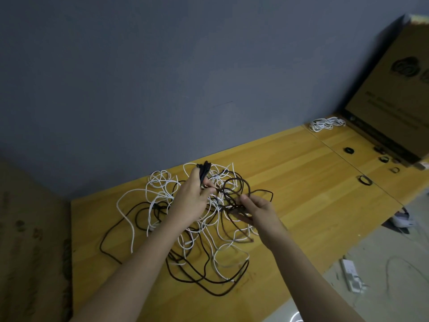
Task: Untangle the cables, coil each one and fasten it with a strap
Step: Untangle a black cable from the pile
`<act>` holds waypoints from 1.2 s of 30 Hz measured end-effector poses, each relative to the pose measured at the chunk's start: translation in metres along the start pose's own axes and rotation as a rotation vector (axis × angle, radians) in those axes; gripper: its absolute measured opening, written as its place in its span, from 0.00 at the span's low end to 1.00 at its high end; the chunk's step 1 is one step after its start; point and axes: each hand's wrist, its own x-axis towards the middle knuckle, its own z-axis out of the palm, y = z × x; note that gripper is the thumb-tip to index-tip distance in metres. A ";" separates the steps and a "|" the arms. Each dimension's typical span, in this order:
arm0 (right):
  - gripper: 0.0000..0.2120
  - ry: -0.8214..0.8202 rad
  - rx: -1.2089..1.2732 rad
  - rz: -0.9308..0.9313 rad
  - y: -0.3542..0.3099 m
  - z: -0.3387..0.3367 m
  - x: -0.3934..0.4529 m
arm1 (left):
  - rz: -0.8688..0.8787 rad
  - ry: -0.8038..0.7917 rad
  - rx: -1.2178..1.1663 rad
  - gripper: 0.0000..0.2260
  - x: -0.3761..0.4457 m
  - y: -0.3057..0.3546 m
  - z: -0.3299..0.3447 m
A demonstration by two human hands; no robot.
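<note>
Head view: left hand (pixel 189 201) raised over the tangle (pixel 185 219), fingers (pixel 204 194) closed round a bunched dark coil (pixel 204 170) that sticks up above the fist. Right hand (pixel 257 210) just beside it, fingers (pixel 242 201) pinched narrow on a brown cable (pixel 236 184) that loops up in a ring above them, then drops into the pile.

White cables (pixel 160 182) and dark ones are knotted together under and behind both hands, spread on the worktop (pixel 301 182). The cables look light, limp and thin, not fragile; they will likely snag at crossings rather than slide free. Best hold is probably near a plug end or just next to a crossing, feeding slack through, not pulling hard.

Past the right fingers, well apart: small dark straps (pixel 348 150) lie on the worktop near a cardboard box (pixel 394 101), with a white bundle (pixel 326 124) beside the box.

Open room: bare worktop right of the right fingers, enough to lay a finished coil. The near edge runs below the forearms and the pile's lowest loops lie close to it, so they could slip off. A wall (pixel 162 77) stands close behind the tangle. On the floor (pixel 383 275) lies a power strip (pixel 350 275).
</note>
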 end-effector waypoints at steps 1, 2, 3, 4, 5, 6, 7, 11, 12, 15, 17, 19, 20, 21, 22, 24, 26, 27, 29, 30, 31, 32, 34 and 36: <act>0.09 0.080 0.039 0.011 0.001 -0.001 0.003 | -0.007 0.028 0.006 0.10 0.001 -0.001 -0.002; 0.09 0.152 0.067 0.018 0.003 -0.004 0.006 | -0.027 0.059 -0.011 0.10 0.002 -0.002 -0.005; 0.09 0.210 0.078 0.021 0.006 -0.008 0.008 | -0.048 0.090 -0.031 0.09 0.003 -0.002 -0.008; 0.09 0.258 0.080 0.022 0.008 -0.013 0.011 | -0.063 0.116 -0.041 0.08 0.004 -0.003 -0.011; 0.09 0.295 0.089 0.027 0.011 -0.018 0.013 | -0.068 0.138 -0.043 0.07 0.006 -0.002 -0.014; 0.09 0.330 0.097 0.034 0.013 -0.023 0.015 | -0.068 0.160 -0.049 0.07 0.008 -0.002 -0.017; 0.09 0.369 0.083 0.039 0.016 -0.029 0.017 | -0.070 0.187 -0.060 0.07 0.011 -0.003 -0.021; 0.10 0.574 -0.055 0.075 0.034 -0.057 0.025 | -0.142 0.330 -0.112 0.09 0.023 -0.007 -0.039; 0.10 0.619 -0.081 0.084 0.039 -0.063 0.026 | -0.155 0.352 -0.130 0.09 0.025 -0.008 -0.042; 0.10 0.685 -0.101 0.071 0.041 -0.065 0.030 | -0.194 0.403 -0.192 0.09 0.028 -0.008 -0.044; 0.11 0.699 -0.041 0.066 0.039 -0.059 0.034 | -0.222 0.419 -0.216 0.08 0.028 -0.005 -0.042; 0.12 0.670 0.004 0.070 0.037 -0.056 0.036 | -0.233 0.383 -0.214 0.08 0.028 -0.004 -0.040; 0.11 0.645 0.005 0.072 0.035 -0.055 0.036 | -0.233 0.345 -0.201 0.08 0.028 -0.004 -0.040; 0.11 0.622 -0.010 0.070 0.033 -0.052 0.036 | -0.223 0.300 -0.182 0.08 0.028 -0.003 -0.040; 0.12 0.624 -0.081 0.051 0.030 -0.049 0.035 | -0.203 0.251 -0.163 0.08 0.027 -0.002 -0.039; 0.20 0.667 -0.386 -0.119 0.020 -0.039 0.029 | -0.148 0.165 -0.143 0.07 0.024 0.004 -0.036; 0.29 0.539 -0.660 -0.475 0.007 -0.021 0.017 | -0.093 0.100 -0.134 0.07 0.021 0.010 -0.030; 0.32 0.369 -0.754 -0.599 0.001 -0.010 0.012 | -0.066 0.074 -0.131 0.06 0.020 0.014 -0.027; 0.29 -0.003 -0.883 -0.634 -0.003 0.007 0.009 | -0.014 0.031 -0.151 0.07 0.018 0.020 -0.021; 0.25 -0.129 -0.912 -0.577 -0.002 0.013 0.010 | 0.006 0.016 -0.175 0.09 0.017 0.023 -0.019; 0.19 -0.202 -0.909 -0.497 0.000 0.017 0.009 | 0.013 0.006 -0.202 0.09 0.016 0.026 -0.018; 0.16 -0.223 -0.875 -0.432 0.001 0.018 0.009 | 0.005 0.009 -0.239 0.10 0.016 0.026 -0.018; 0.15 -0.150 -0.908 -0.384 0.007 0.015 0.006 | -0.059 0.057 -0.383 0.08 0.017 0.025 -0.024; 0.15 -0.072 -1.162 -0.403 0.015 0.006 0.004 | -0.158 0.108 -0.700 0.07 0.021 0.022 -0.035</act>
